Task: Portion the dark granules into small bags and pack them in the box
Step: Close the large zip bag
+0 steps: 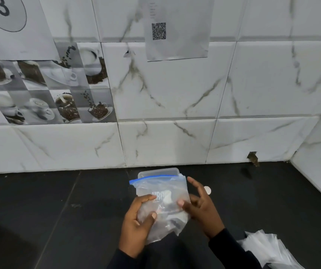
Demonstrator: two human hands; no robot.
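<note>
A person holds a clear bag (163, 193) with a blue zip strip along its top, upright above the black worktop (58, 210), near the middle of the view. The left hand (138, 224) grips the lower left side of the bag, its fingers curled round the plastic and the thumb lying across the front. The right hand (200, 208) pinches the right edge between the thumb and a bent finger, while its other fingers are spread apart, the forefinger pointing up. The plastic is crumpled low down, and dark patches (176, 223) show through it there; I cannot tell whether they lie inside the bag or behind it.

Just behind the bag stands a clear plastic box (156, 170), close to the wall and mostly hidden by the bag. A small white round thing (207, 190) lies on the worktop just beside the right hand, partly covered by it. A loose pile of clear bags (268, 249) lies at the lower right, well apart from the box. Dark sleeves cover both wrists.

The wall is white marbled tile, with a sheet bearing a square code (177, 30), a sheet marked 3 (10, 18) and coffee picture tiles (49, 90)
</note>
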